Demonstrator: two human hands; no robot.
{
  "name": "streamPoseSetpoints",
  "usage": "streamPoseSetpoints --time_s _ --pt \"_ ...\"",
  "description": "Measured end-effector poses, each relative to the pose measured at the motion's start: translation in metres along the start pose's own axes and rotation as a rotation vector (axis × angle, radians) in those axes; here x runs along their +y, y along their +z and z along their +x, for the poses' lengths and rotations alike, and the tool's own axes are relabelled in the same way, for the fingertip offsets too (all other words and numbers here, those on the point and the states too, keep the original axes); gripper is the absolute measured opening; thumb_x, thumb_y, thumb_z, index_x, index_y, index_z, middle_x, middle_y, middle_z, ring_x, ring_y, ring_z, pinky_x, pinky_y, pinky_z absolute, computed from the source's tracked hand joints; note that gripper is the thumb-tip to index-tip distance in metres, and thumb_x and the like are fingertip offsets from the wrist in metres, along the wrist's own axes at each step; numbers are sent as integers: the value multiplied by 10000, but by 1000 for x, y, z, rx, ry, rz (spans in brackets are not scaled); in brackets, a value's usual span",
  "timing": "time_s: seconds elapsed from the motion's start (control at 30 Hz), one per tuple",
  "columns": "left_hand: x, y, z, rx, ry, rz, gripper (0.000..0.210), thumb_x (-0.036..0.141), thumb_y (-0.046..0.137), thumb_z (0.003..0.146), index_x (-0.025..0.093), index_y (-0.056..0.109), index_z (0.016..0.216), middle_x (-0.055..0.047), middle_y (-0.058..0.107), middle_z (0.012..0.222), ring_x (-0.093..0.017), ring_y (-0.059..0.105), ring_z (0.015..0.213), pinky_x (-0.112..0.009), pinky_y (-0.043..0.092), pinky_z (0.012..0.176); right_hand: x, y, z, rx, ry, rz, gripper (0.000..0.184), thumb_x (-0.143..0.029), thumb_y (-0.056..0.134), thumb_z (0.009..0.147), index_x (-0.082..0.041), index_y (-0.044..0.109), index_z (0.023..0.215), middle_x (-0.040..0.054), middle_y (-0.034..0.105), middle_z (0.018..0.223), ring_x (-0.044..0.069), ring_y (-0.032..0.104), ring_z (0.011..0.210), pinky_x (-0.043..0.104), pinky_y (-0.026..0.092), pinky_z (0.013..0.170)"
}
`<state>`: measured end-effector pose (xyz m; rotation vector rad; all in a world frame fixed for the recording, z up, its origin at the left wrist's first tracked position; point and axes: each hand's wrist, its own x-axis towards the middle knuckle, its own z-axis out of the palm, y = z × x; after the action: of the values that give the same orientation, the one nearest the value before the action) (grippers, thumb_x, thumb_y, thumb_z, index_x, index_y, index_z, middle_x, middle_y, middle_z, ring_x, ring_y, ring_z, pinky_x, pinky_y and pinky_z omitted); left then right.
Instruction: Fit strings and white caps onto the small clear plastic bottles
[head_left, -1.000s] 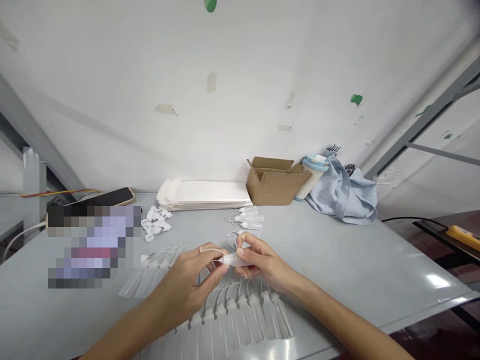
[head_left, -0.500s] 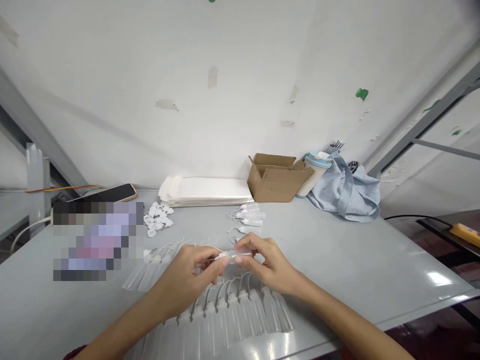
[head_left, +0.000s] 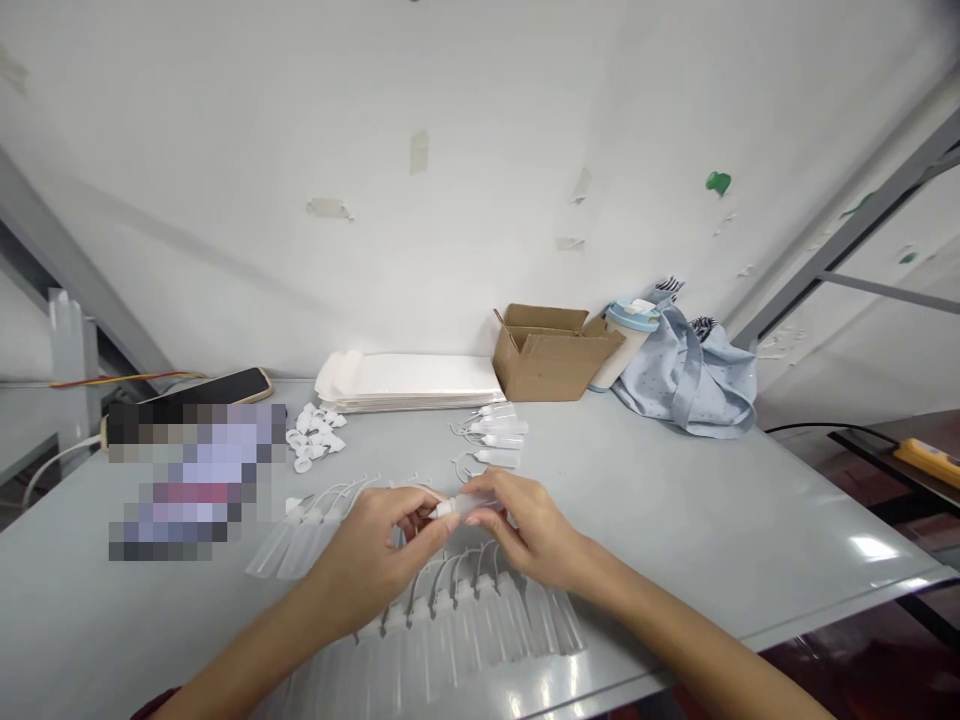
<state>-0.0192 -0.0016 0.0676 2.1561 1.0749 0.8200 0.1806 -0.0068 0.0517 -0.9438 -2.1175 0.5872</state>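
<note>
Between my two hands is a small clear plastic bottle (head_left: 466, 505) with a white cap, lying roughly sideways. My left hand (head_left: 390, 530) pinches its cap end, and my right hand (head_left: 521, 520) grips the clear body from the other side. Below my hands lies a row of similar clear bottles (head_left: 450, 630) with thin white cords at their tops. A few more clear bottles (head_left: 289, 545) rest left of my left hand, partly hidden by it. Beyond my right hand sits a small group of capped bottles (head_left: 501, 440).
White caps (head_left: 315, 435) are piled at the left. Flat white cartons (head_left: 412, 382), an open cardboard box (head_left: 555, 360), a lidded cup (head_left: 626, 345) and a blue cloth bag (head_left: 686, 375) stand along the wall. A phone (head_left: 236, 385) and a pixelated patch are at the far left of the grey table (head_left: 660, 520).
My right hand has shifted slightly left along the bottle, its fingers covering more of the body. My left hand stays on the cap end. The view has shifted very slightly.
</note>
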Motion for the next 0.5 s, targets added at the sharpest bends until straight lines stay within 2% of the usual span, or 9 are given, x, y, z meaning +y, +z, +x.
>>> streamPoseSetpoints --time_s 0.07,0.17,0.23,0.27,0.33,0.43,0.5 --pt "-4 2 -1 -39 72 33 348 328 461 911 184 581 618 23 522 516 -116 482 492 -219 382 498 -1 0 0 -26 59 32 206 -319 426 944 -165 561 966 59 614 787 159 550 682 273 423 608" --pt "-11 9 -4 52 289 145 267 228 434 919 172 621 736 -8 574 599 -127 495 543 -238 369 531 -5 -2 2 -50 225 157 248 -361 437 939 -164 571 870 16 561 703 123 495 608 232 372 538" --pt "-13 11 -5 107 346 203 237 196 420 918 171 634 819 -31 611 663 -144 517 584 -255 371 554 -7 -2 4 -44 296 231 284 -394 446 934 -163 567 823 -18 493 637 97 422 542 215 324 493" --pt "-13 11 -5 105 317 206 229 213 426 917 174 633 828 -33 617 674 -149 526 594 -260 377 563 -7 -1 5 -37 317 250 294 -402 446 933 -163 567 810 -30 464 615 89 392 522 211 307 482" --pt "-11 7 -4 13 148 117 237 302 439 919 190 618 812 -18 613 663 -155 547 602 -256 398 564 -7 0 5 -23 327 237 292 -395 449 931 -162 572 804 -34 452 599 87 388 516 209 298 474" --pt "-6 0 -1 -251 -179 -165 328 443 396 923 205 579 790 -1 624 698 -160 603 657 -248 461 607 -7 4 3 -9 267 142 253 -359 462 925 -157 587 841 4 549 656 111 473 571 219 336 496" --pt "-3 -3 0 -387 -307 -332 389 485 337 931 199 547 769 3 616 699 -157 611 638 -257 483 617 -7 5 1 0 191 86 227 -341 463 923 -156 587 883 30 603 705 124 507 593 235 368 525"
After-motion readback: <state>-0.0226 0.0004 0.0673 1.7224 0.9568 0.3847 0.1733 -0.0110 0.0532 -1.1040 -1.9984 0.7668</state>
